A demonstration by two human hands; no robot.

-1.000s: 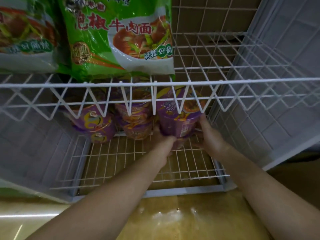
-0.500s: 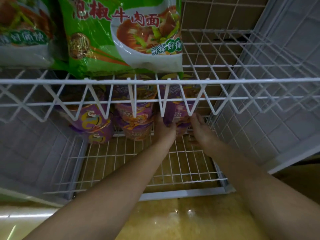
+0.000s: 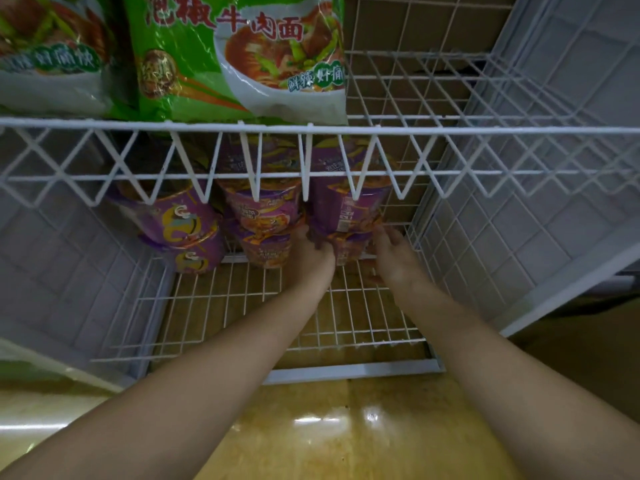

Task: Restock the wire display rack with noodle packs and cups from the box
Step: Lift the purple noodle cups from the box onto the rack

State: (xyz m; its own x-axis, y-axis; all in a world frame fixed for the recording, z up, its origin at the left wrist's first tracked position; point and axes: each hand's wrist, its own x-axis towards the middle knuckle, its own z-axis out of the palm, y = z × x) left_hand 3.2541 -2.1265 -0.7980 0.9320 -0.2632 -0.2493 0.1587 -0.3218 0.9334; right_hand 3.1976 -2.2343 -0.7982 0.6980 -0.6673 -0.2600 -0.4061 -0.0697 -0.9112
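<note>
Purple noodle cups stand in three two-high stacks at the back of the lower wire shelf (image 3: 242, 306): a left stack (image 3: 180, 230), a middle stack (image 3: 266, 216) and a right stack (image 3: 346, 209). My left hand (image 3: 311, 261) grips the left side of the right stack's lower cup, fingers curled on it. My right hand (image 3: 394, 261) touches that stack's right side with its fingers spread and fairly straight. Green noodle packs (image 3: 242, 57) stand on the upper shelf, behind its white front rail (image 3: 450, 129). The upper rail hides the tops of the cups.
The right half of the upper shelf (image 3: 433, 91) holds nothing. White wire side panels (image 3: 502, 237) close in the rack on both sides. The front of the lower shelf is bare wire over a glossy yellow floor (image 3: 329, 427). The box is out of view.
Both hands have moved the right stack of cups deeper, from mid-shelf to the back row beside the middle stack. My right hand's fingers have loosened from the cup.
</note>
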